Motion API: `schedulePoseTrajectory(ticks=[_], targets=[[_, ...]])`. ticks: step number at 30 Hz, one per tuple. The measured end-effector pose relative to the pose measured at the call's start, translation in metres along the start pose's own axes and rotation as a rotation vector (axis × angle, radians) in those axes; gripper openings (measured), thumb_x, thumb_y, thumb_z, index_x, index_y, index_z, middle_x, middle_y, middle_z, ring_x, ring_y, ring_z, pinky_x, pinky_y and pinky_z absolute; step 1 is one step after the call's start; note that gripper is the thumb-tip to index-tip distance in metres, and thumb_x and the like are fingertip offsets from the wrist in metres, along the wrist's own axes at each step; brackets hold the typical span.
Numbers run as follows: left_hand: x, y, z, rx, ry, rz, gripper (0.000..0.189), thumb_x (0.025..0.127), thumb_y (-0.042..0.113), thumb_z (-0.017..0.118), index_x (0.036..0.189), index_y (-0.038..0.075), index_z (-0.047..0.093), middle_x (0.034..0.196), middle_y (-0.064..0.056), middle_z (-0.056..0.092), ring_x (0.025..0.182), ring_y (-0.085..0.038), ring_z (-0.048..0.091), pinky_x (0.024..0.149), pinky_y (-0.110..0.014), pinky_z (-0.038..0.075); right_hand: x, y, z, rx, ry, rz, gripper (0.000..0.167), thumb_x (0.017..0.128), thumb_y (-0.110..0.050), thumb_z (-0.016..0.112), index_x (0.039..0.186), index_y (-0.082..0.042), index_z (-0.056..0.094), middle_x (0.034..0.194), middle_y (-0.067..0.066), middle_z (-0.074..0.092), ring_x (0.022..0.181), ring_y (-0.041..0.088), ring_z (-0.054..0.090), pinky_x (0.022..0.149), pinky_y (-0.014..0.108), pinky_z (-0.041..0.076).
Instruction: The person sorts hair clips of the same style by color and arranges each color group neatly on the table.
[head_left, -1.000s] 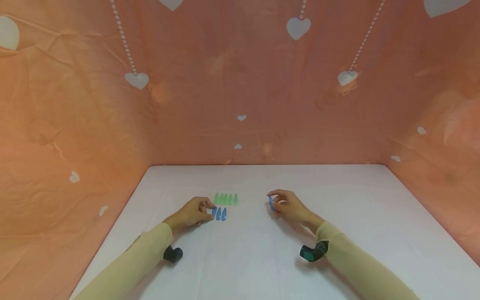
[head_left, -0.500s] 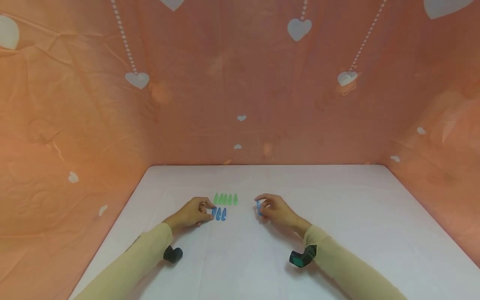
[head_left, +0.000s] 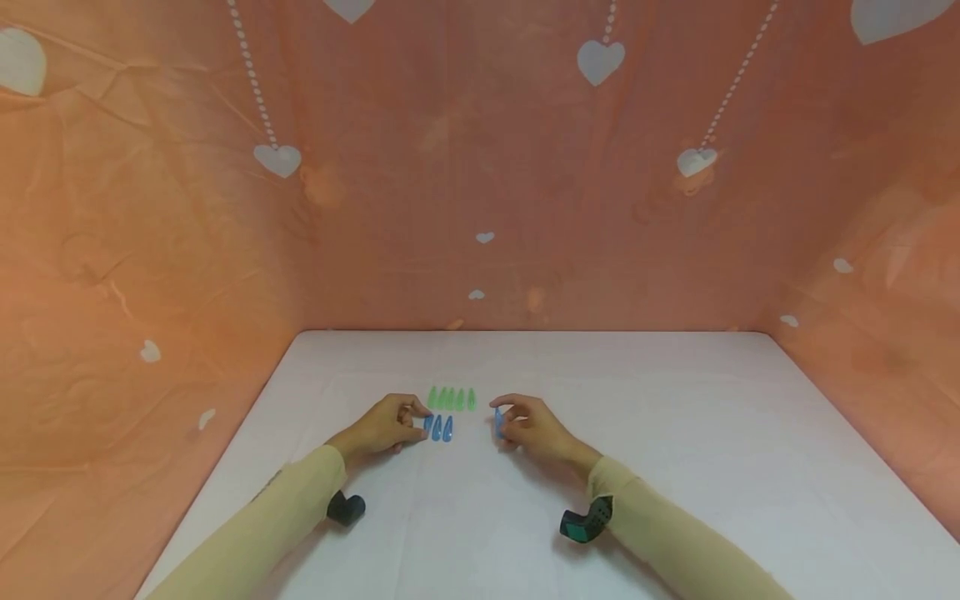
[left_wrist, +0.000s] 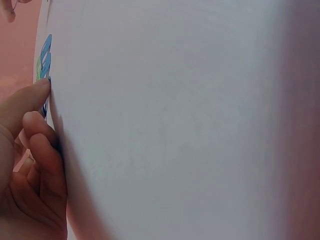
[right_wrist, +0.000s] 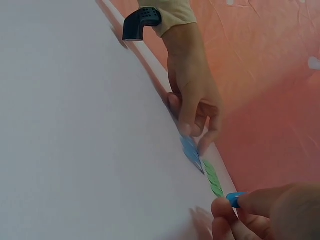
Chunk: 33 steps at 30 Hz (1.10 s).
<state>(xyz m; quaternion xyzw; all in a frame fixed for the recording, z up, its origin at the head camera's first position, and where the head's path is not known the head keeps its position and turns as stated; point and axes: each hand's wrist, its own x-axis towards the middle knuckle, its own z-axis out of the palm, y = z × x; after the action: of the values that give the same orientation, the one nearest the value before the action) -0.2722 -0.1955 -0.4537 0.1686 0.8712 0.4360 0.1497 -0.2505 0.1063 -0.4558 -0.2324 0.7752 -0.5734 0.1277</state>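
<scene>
Three blue teardrop-shaped snap hair clips stand in a short row on the white table. My left hand pinches the leftmost one between thumb and index finger; its fingers partly cover that clip. Behind the blue row lies a row of several green hair clips. My right hand holds another blue hair clip upright between thumb and fingertips, a little right of both rows. In the right wrist view this held clip shows at the fingertips, close to the end of the green row.
The white table reaches back to an orange cloth printed with pale hearts, which also hangs at both sides. Dark camera mounts sit at the left wrist and the right wrist, low over the tabletop.
My right hand has moved left with its blue hair clip, coming nearer to the two rows. The left hand and the clips on the table have stayed in place.
</scene>
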Motion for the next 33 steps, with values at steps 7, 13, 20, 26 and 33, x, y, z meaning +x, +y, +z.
schedulePoseTrajectory(ticks=[7, 13, 20, 26, 33], targets=[[-0.001, 0.002, 0.000, 0.002, 0.004, -0.001, 0.035, 0.091, 0.007, 0.072, 0.124, -0.005, 0.063, 0.061, 0.004, 0.045, 0.047, -0.008, 0.044, 0.048, -0.018, 0.036, 0.009, -0.001, 0.011, -0.032, 0.025, -0.043, 0.037, 0.094, 0.006, 0.058, 0.130, 0.011, 0.056, 0.091, 0.022, 0.065, 0.065, 0.011, 0.059, 0.058, 0.022, 0.050], [-0.001, 0.002, 0.001, 0.004, 0.000, 0.011, 0.036, 0.092, 0.007, 0.072, 0.124, -0.005, 0.063, 0.060, 0.005, 0.045, 0.047, -0.008, 0.043, 0.048, -0.018, 0.035, 0.016, 0.001, 0.017, -0.041, 0.031, -0.034, 0.037, 0.093, 0.006, 0.060, 0.130, 0.010, 0.057, 0.093, 0.024, 0.066, 0.067, 0.010, 0.059, 0.058, 0.023, 0.050], [0.001, 0.001, 0.001, 0.006, -0.002, 0.021, 0.035, 0.091, 0.007, 0.073, 0.123, -0.005, 0.064, 0.059, 0.004, 0.045, 0.045, -0.008, 0.043, 0.047, -0.018, 0.035, 0.019, 0.003, 0.022, -0.041, 0.028, -0.035, 0.036, 0.092, 0.007, 0.061, 0.128, 0.010, 0.058, 0.094, 0.025, 0.068, 0.068, 0.007, 0.060, 0.057, 0.020, 0.047], [0.001, 0.000, 0.001, 0.013, 0.001, 0.014, 0.035, 0.091, 0.007, 0.072, 0.123, -0.004, 0.064, 0.060, 0.005, 0.045, 0.046, -0.008, 0.043, 0.047, -0.018, 0.035, 0.022, 0.001, 0.027, -0.049, 0.025, -0.041, 0.035, 0.092, 0.008, 0.061, 0.127, 0.010, 0.059, 0.095, 0.028, 0.069, 0.066, 0.007, 0.059, 0.056, 0.018, 0.046], [0.000, -0.001, 0.000, 0.007, -0.006, 0.038, 0.035, 0.091, 0.007, 0.072, 0.122, -0.008, 0.063, 0.058, 0.005, 0.045, 0.045, -0.007, 0.044, 0.047, -0.018, 0.035, 0.027, -0.001, 0.034, -0.076, 0.016, -0.019, 0.033, 0.095, 0.002, 0.062, 0.128, 0.005, 0.060, 0.093, 0.022, 0.069, 0.067, 0.008, 0.058, 0.057, 0.019, 0.047]])
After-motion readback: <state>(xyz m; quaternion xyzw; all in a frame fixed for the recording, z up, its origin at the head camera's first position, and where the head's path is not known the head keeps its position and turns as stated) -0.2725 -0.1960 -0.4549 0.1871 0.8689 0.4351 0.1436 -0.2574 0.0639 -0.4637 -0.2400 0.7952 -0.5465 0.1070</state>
